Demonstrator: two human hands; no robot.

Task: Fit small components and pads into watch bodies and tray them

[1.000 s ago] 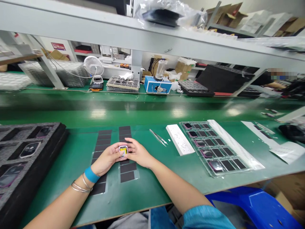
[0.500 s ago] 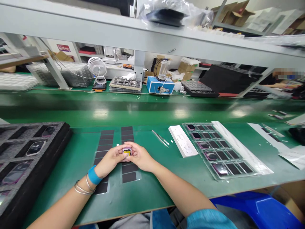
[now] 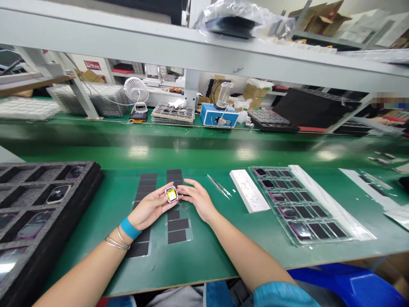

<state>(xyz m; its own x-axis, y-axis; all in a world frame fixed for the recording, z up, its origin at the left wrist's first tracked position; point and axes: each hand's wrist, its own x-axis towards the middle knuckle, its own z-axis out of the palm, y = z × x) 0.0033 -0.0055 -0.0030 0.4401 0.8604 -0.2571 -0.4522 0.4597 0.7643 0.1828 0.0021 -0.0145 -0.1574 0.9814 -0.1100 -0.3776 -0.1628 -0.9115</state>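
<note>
My left hand point(image 3: 152, 207) pinches a smartwatch case point(image 3: 171, 194) by its side, over the black strips. The case's inside faces me, showing a yellow part with a white patch in a pale frame. My right hand point(image 3: 198, 198) is just right of the case, fingers spread and stretched toward its edge; whether a fingertip touches it I cannot tell. Under my hands lie two clear sheets carrying rows of black rectangular pieces, the left strip point(image 3: 147, 182) and the right strip point(image 3: 177, 236). Tweezers point(image 3: 219, 186) lie on the green mat to the right.
A grey foam tray point(image 3: 95, 172) with several watch cases stands at the left. Right of the tweezers are a white block point(image 3: 249, 192) with small specks and a clear plastic tray point(image 3: 292, 238) with watch cases and black pieces. A small fan point(image 3: 136, 88) stands on the back ledge.
The right hand has loosened from the watch case and moved slightly right, its fingers spreading. The case now rests in the left hand alone, tilted, its yellow part and white patch more exposed.
</note>
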